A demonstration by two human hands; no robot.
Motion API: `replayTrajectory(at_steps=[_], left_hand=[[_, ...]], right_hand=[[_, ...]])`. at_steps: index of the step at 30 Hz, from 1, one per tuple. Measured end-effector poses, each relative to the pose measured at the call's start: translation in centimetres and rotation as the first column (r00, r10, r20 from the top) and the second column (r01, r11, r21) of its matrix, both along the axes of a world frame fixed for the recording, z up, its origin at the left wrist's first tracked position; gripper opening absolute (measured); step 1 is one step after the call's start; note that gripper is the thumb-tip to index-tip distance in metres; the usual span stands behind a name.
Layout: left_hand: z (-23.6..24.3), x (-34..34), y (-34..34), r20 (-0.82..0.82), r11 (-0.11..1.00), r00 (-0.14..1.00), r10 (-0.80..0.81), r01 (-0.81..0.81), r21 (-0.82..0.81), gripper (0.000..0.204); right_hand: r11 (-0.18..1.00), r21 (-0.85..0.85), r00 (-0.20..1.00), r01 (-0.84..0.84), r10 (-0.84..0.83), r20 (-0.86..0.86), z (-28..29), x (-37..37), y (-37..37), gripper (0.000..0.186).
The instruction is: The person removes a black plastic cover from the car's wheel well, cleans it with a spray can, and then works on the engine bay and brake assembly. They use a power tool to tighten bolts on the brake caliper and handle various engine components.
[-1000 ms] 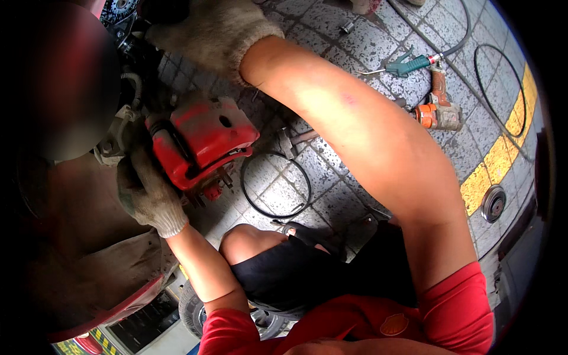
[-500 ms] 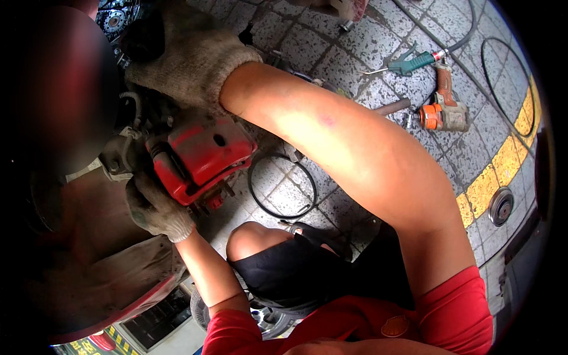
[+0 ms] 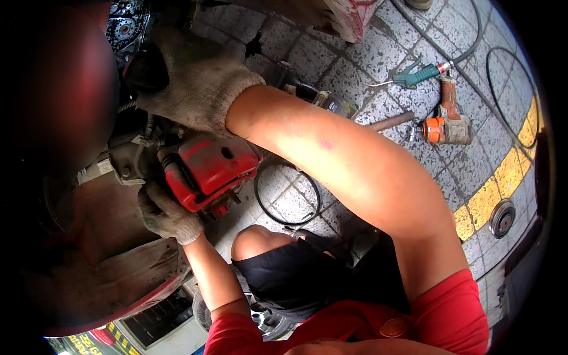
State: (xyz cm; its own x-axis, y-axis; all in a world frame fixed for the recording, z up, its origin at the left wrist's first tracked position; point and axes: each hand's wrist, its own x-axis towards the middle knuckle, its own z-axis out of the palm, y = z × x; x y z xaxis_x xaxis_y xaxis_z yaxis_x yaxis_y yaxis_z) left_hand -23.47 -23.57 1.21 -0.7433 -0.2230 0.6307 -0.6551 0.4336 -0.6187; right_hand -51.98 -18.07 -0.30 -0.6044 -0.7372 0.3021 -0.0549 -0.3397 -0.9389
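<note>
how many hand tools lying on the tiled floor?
2: a teal air blow gun on its hose at upper right, and an orange impact wrench just below it. Others may be hidden behind the arm.

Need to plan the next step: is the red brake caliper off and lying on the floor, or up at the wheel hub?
Up at the hub: the red brake caliper sits against it, left hand underneath.

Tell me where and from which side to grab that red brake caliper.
Grip the red brake caliper by its lower left end, from below, where the left hand already cups it. Its broad painted face slopes, and the right hand and forearm crowd the space above it.
</note>
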Motion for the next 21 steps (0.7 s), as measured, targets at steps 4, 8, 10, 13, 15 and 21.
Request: replayTrajectory(at_steps=[4,8,10,13,15,21], left_hand=[[0.5,-1.2,0.4,0.014,0.998,0.998,-0.054,0.053,0.035,0.032],[0.5,-0.6,-0.1,-0.042,0.998,0.998,-0.048,0.05,0.044,0.034],[0.3,-0.5,-0.1,-0.213,0.976,0.977,0.028,0.02,0.217,0.036],[0.9,-2.5,1.5,-0.426,0.866,0.892,0.149,0.09,0.492,0.035],[0.9,-2.8,1.6,-0.469,0.879,0.876,0.117,0.128,0.458,0.038],[1.4,-2.8,1.8,-0.485,0.84,0.859,0.166,0.134,0.526,0.04]], right_hand=[[0.998,0.017,0.998,0.064,-0.064,-0.007,-0.3,-0.2,-0.8,0.065],[0.996,0.059,0.997,0.061,-0.064,0.039,-0.2,-0.1,-0.2,0.066],[0.997,0.07,0.998,0.042,-0.046,0.051,-0.1,-0.3,0.1,0.068],[0.993,0.108,0.998,0.053,-0.056,0.027,0.2,-0.1,0.5,0.07],[0.994,0.098,0.998,0.045,-0.048,0.036,0.6,0.2,0.9,0.07],[0.979,0.186,0.995,0.089,-0.079,-0.062,1.5,1.0,1.1,0.068]])
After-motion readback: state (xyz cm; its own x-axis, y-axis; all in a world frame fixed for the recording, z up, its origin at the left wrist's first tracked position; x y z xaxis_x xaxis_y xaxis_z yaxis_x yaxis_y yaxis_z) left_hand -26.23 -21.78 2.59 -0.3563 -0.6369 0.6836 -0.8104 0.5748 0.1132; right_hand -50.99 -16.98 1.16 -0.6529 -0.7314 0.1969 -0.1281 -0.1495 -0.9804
